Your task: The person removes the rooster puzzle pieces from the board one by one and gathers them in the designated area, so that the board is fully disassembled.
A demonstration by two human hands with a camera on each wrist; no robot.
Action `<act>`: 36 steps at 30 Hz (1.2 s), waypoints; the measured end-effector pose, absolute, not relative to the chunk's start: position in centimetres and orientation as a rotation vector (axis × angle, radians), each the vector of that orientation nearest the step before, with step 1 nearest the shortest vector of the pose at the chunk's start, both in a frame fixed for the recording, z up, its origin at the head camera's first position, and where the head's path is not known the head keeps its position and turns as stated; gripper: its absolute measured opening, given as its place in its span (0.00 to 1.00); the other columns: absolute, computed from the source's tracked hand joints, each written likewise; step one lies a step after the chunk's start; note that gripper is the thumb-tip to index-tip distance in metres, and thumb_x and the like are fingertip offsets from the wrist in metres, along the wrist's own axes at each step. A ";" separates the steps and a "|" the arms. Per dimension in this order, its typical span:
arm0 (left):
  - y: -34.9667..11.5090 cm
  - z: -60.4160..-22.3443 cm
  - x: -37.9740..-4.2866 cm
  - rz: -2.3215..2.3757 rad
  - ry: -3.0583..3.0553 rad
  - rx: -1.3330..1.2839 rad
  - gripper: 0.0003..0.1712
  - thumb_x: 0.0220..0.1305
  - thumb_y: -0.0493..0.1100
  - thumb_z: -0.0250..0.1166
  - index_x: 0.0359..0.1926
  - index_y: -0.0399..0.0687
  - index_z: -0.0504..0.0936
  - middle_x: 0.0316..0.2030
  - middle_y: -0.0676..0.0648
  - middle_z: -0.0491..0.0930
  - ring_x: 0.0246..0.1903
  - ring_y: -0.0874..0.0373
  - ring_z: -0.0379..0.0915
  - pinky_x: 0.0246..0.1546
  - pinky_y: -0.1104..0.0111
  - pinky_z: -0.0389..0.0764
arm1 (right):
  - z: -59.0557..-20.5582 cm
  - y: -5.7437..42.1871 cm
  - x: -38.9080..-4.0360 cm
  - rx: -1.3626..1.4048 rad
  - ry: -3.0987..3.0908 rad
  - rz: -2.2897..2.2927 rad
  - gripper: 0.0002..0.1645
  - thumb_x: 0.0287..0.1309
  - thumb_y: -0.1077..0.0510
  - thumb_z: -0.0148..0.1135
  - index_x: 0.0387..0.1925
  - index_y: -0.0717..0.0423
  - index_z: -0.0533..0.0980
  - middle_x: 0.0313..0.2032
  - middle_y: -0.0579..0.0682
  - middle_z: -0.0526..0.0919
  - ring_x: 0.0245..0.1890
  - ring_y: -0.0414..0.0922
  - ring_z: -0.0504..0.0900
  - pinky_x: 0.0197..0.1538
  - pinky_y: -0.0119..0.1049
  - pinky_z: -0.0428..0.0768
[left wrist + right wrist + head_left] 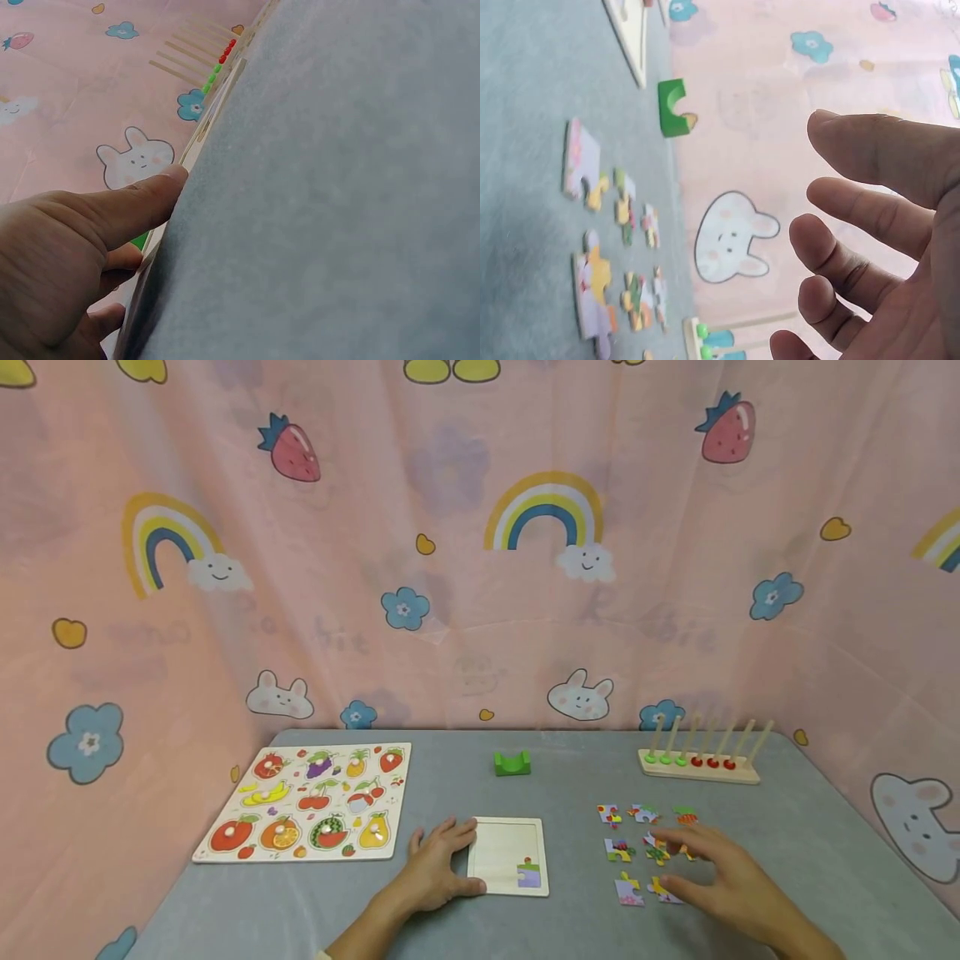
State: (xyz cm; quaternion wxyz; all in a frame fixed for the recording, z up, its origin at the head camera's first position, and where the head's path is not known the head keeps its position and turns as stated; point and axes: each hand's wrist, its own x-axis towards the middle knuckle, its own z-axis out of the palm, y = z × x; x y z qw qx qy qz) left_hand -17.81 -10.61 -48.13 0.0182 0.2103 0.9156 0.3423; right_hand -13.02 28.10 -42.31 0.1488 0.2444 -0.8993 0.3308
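My left hand (438,868) holds the left side of a square wooden puzzle tray (495,893), thumb near its lower left corner and fingers at the upper left. In the left wrist view the thumb (142,206) touches the tray's pale edge. A purple and green puzzle piece (528,875) lies in the tray's lower right corner. My right hand (720,881) hovers over several loose puzzle pieces, its fingers apart with nothing between them. A pink and lilac piece (628,889) lies left of it; the hand partly hides others. The right wrist view shows a yellow and lilac piece (592,289).
A wooden fruit peg board (300,852) lies at the left. The green block (512,764) with a curved notch stands behind the tray. At the back right is a wooden stand (697,768) with pegs and green and red beads. A patterned pink curtain (465,652) hangs behind the table.
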 end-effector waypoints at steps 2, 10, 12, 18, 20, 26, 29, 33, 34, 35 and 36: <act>-10.6 -48.1 -17.8 1.061 2.845 0.652 0.44 0.43 0.50 0.79 0.61 0.38 0.76 0.65 0.48 0.69 0.68 0.43 0.53 0.59 0.35 0.37 | -42.0 27.7 -13.0 0.729 -2.561 0.962 0.29 0.47 0.58 0.76 0.54 0.46 0.79 0.42 0.34 0.78 0.38 0.36 0.73 0.38 0.36 0.76; -10.6 -48.2 -17.8 1.058 2.845 0.655 0.44 0.43 0.51 0.79 0.61 0.38 0.76 0.65 0.49 0.69 0.68 0.43 0.53 0.59 0.35 0.37 | -41.4 26.5 -13.2 0.767 -2.515 0.985 0.29 0.45 0.60 0.76 0.53 0.49 0.79 0.41 0.35 0.77 0.37 0.35 0.71 0.36 0.34 0.73; -10.6 -48.2 -17.8 1.059 2.845 0.656 0.44 0.44 0.51 0.79 0.61 0.38 0.76 0.65 0.49 0.69 0.68 0.43 0.53 0.59 0.35 0.37 | -41.3 26.3 -13.2 0.754 -2.523 0.974 0.28 0.46 0.59 0.76 0.52 0.50 0.79 0.39 0.34 0.77 0.38 0.36 0.72 0.37 0.35 0.74; -10.6 -48.1 -17.8 1.064 2.843 0.655 0.43 0.44 0.51 0.79 0.61 0.38 0.76 0.65 0.48 0.69 0.68 0.42 0.53 0.59 0.35 0.36 | -40.9 25.2 -13.4 0.826 -2.466 0.984 0.29 0.45 0.60 0.76 0.53 0.49 0.79 0.35 0.32 0.75 0.38 0.36 0.72 0.38 0.35 0.74; -10.6 -48.0 -17.8 1.063 2.841 0.651 0.43 0.44 0.51 0.79 0.61 0.38 0.76 0.65 0.48 0.69 0.68 0.42 0.53 0.59 0.36 0.36 | -40.8 24.8 -13.5 0.863 -2.437 1.003 0.30 0.45 0.61 0.76 0.53 0.49 0.79 0.35 0.33 0.75 0.37 0.36 0.72 0.39 0.35 0.74; -10.5 -47.9 -17.8 1.049 2.843 0.642 0.43 0.44 0.50 0.79 0.61 0.38 0.76 0.65 0.48 0.69 0.68 0.42 0.53 0.59 0.36 0.37 | -40.5 23.7 -13.7 0.941 -2.362 1.017 0.32 0.42 0.63 0.77 0.54 0.50 0.79 0.36 0.35 0.74 0.37 0.36 0.73 0.39 0.33 0.71; -10.6 -47.8 -17.8 1.048 2.843 0.634 0.43 0.44 0.50 0.79 0.61 0.38 0.76 0.65 0.48 0.68 0.68 0.43 0.53 0.59 0.36 0.36 | -40.3 23.0 -13.8 0.942 -2.374 1.044 0.31 0.44 0.62 0.76 0.54 0.51 0.78 0.36 0.35 0.74 0.37 0.36 0.72 0.38 0.34 0.71; -10.6 -47.8 -17.8 1.050 2.835 0.624 0.43 0.45 0.50 0.79 0.61 0.39 0.75 0.65 0.48 0.68 0.68 0.43 0.52 0.60 0.37 0.36 | -40.1 22.1 -13.8 0.928 -2.407 1.065 0.29 0.48 0.60 0.75 0.54 0.51 0.78 0.36 0.34 0.74 0.38 0.37 0.71 0.37 0.35 0.72; -10.6 -47.8 -17.8 1.050 2.834 0.624 0.43 0.45 0.50 0.79 0.62 0.39 0.75 0.65 0.48 0.68 0.68 0.43 0.52 0.60 0.37 0.36 | -40.0 21.9 -13.8 0.927 -2.412 1.070 0.28 0.48 0.60 0.74 0.54 0.51 0.78 0.37 0.34 0.74 0.38 0.37 0.70 0.37 0.35 0.72; -10.6 -47.8 -17.8 1.051 2.835 0.629 0.43 0.44 0.50 0.79 0.61 0.38 0.76 0.65 0.48 0.68 0.68 0.43 0.52 0.59 0.36 0.36 | -40.0 21.7 -13.8 0.924 -2.416 1.068 0.28 0.48 0.60 0.74 0.54 0.51 0.78 0.37 0.34 0.74 0.39 0.37 0.70 0.37 0.36 0.72; -10.5 -47.8 -17.8 1.052 2.835 0.629 0.43 0.44 0.50 0.79 0.61 0.38 0.76 0.65 0.48 0.68 0.68 0.43 0.52 0.60 0.36 0.36 | -39.9 21.5 -13.7 0.922 -2.421 1.068 0.28 0.49 0.59 0.74 0.54 0.51 0.78 0.37 0.34 0.74 0.39 0.37 0.70 0.37 0.36 0.72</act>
